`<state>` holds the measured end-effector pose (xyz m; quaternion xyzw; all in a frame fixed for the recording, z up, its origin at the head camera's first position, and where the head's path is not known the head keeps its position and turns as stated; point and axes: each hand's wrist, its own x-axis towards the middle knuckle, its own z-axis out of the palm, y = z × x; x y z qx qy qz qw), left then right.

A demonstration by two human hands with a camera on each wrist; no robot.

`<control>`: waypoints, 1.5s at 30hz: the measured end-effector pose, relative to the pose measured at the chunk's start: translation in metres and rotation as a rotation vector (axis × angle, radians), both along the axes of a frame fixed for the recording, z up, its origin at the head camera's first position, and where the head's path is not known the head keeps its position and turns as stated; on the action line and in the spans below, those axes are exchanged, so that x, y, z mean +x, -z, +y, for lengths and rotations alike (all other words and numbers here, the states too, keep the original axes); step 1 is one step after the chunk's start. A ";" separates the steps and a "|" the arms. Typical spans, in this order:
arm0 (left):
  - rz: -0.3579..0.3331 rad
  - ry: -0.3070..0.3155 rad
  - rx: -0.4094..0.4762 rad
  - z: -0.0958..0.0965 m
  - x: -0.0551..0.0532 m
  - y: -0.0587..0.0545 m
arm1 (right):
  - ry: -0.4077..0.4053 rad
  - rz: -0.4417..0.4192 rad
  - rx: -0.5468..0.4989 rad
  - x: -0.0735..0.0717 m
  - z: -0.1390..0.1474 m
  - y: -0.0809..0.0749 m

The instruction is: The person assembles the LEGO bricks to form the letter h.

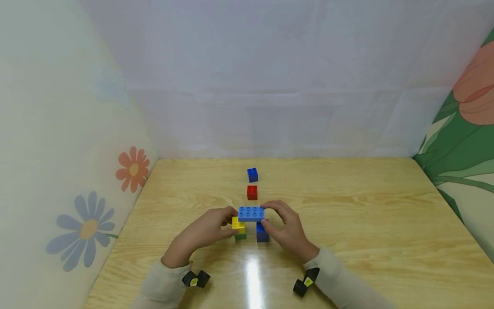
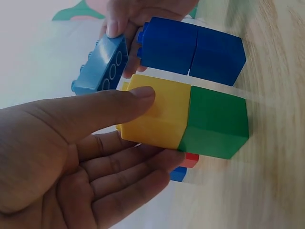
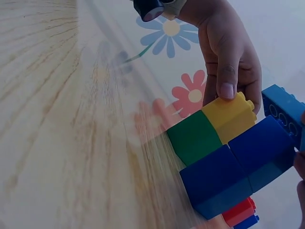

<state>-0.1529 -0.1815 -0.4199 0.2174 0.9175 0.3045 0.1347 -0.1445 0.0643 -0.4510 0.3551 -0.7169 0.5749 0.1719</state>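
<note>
My left hand (image 1: pixel 210 225) pinches a yellow brick (image 2: pixel 162 112) between thumb and fingers; it sits on a green brick (image 2: pixel 214 124) standing on the table. Beside that stack, a small gap away, stand two dark blue bricks (image 2: pixel 195 50), one on top of the other. Between thumb and fingers, my right hand (image 1: pixel 287 227) holds the right end of a long light blue brick (image 1: pixel 251 213), studs up. In both wrist views this brick is tilted above the two stacks, its hollow underside (image 3: pixel 281 114) partly showing.
Behind the stacks a red brick (image 1: pixel 252 192) rests on the wooden table (image 1: pixel 347 206), and farther back a small blue brick (image 1: pixel 252 174). A white sheet (image 1: pixel 270 107) hangs at the table's far edge. Flowered panels (image 1: pixel 77 171) flank both sides.
</note>
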 end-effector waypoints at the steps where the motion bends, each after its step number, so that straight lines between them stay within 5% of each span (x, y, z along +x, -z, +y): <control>1: 0.003 0.009 0.006 0.000 0.000 0.001 | -0.006 0.001 -0.003 0.001 0.000 -0.001; 20: 0.008 0.072 0.067 0.002 -0.001 0.003 | -0.077 -0.020 0.005 0.008 -0.003 -0.002; 45: 0.026 0.065 0.035 0.003 -0.003 0.008 | -0.074 -0.032 0.053 0.009 -0.003 0.002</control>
